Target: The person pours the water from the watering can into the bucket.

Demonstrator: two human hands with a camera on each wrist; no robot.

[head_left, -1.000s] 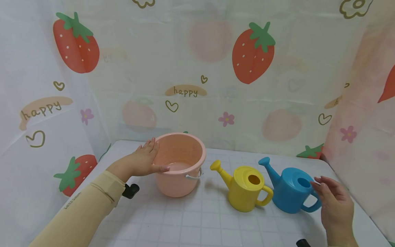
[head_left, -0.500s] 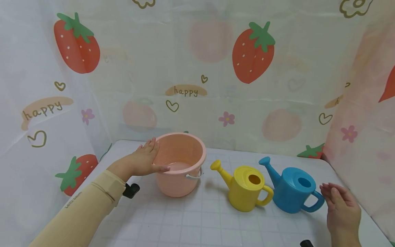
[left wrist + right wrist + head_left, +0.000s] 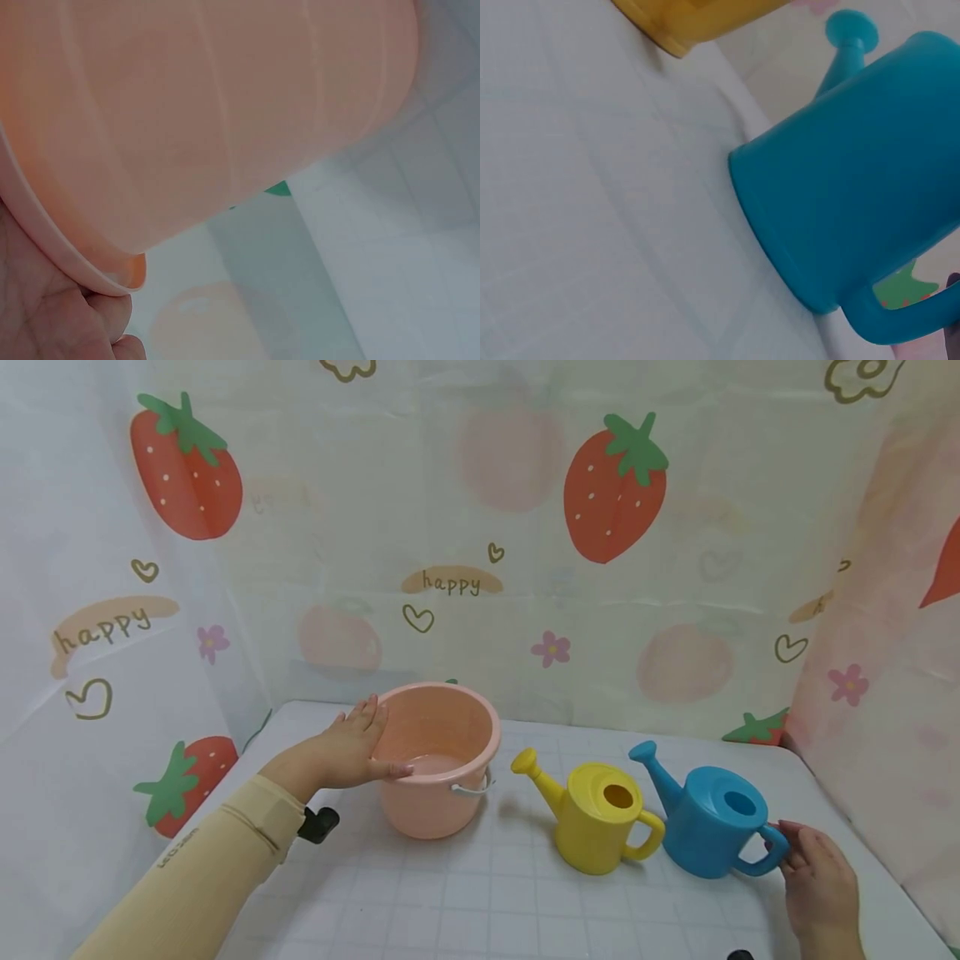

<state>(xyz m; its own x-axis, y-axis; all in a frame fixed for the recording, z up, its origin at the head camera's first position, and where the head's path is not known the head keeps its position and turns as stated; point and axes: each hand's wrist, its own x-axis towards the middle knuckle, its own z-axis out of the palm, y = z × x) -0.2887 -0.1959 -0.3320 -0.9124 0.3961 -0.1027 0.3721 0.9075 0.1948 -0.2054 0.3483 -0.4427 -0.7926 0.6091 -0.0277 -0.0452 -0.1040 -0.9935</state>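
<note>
Right hand (image 3: 821, 878): just reached blue can (image 3: 703, 839), so work centres there; clamped? I can't tell.
Left hand (image 3: 341, 752): straight-fingered on bucket (image 3: 429, 810).

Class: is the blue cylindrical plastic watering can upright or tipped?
Upright: the blue plastic watering can stands base-down on the white gridded table, top opening facing up.

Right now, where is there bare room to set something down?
Bare: table in front of the pink bucket and yellow watering can, plus a narrower gap between. Crowded: right side, where the blue watering can sits between the yellow one and right hand.
</note>
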